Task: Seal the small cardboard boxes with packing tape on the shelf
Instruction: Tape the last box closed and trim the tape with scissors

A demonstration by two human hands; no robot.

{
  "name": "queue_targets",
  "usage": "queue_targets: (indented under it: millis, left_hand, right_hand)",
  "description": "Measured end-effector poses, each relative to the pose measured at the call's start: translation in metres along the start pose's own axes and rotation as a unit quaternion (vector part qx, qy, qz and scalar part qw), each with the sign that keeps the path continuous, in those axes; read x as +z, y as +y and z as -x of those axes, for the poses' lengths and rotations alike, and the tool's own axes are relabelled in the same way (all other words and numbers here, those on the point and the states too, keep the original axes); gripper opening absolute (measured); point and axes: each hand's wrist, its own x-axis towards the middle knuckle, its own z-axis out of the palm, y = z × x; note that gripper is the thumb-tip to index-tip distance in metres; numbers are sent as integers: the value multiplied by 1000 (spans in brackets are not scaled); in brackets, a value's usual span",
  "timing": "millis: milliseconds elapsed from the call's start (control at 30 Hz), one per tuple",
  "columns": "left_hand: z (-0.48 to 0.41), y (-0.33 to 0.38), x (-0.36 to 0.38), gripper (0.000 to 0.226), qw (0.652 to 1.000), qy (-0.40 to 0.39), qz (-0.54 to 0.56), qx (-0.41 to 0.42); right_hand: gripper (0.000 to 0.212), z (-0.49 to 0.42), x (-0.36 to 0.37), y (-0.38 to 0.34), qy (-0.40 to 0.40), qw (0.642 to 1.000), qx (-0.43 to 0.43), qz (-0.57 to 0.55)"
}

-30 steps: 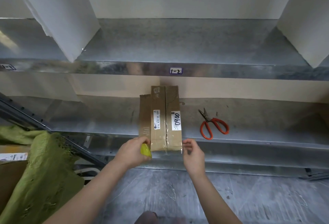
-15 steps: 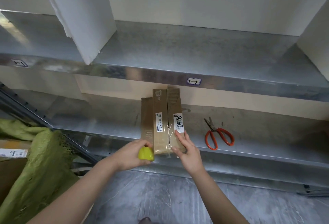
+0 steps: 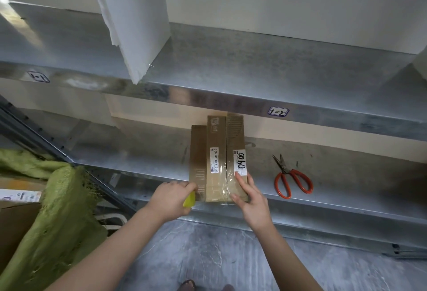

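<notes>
Three narrow brown cardboard boxes point(image 3: 216, 156) lie side by side on the lower metal shelf point(image 3: 147, 152), long sides touching. Clear packing tape point(image 3: 225, 182) crosses their near ends. The right box carries a white label with handwritten digits. My right hand point(image 3: 248, 196) lies flat on the near end of the right box, fingers spread over the tape. At the left box's near corner my left hand point(image 3: 171, 199) is closed around a yellow-green tape holder point(image 3: 189, 199), mostly hidden in the fist.
Orange-handled scissors point(image 3: 292, 181) lie on the same shelf to the right of the boxes. An upper shelf point(image 3: 254, 66) overhangs, with white panels standing on it. Green sacking point(image 3: 53, 209) and an open carton point(image 3: 16, 212) sit at the left on the grey floor.
My right hand moved from the boxes' front edge up onto the right box and now presses the tape down. The left hand stayed at the left corner. The camera tilted and drew closer.
</notes>
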Motion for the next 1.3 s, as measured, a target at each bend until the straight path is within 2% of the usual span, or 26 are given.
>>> queue_targets:
  millis: [167,333,500,667,867,967,1067,1167,1300]
  left_hand:
    - [4,-11,11,53,1000,12,-24,-13]
    - [11,-22,4,51,980,18,200,1]
    - [14,-18,-6,43,983,43,176,-4]
    - [16,-6,-15,40,983,28,184,-11]
    - [14,0,-24,41,985,30,168,-34]
    - [15,1,-20,43,981,28,187,-52]
    - [14,4,-17,43,975,29,211,-61]
    - [14,10,-20,42,974,34,213,-71]
    - [14,20,-22,41,973,51,210,-79]
  right_hand:
    - [62,0,1,-8,3,999,-13,34]
    - [61,2,2,-9,18,997,-37,65]
    - [57,10,1,-8,34,988,-71,131]
    - [53,21,-33,17,48,955,-120,266]
    - [50,-3,-107,80,115,930,-44,347]
    - [53,-24,-130,104,100,925,11,366]
    - [57,-40,-129,111,80,909,50,405]
    - [60,-44,-117,103,113,903,65,409]
    - [62,-49,-113,97,91,882,127,445]
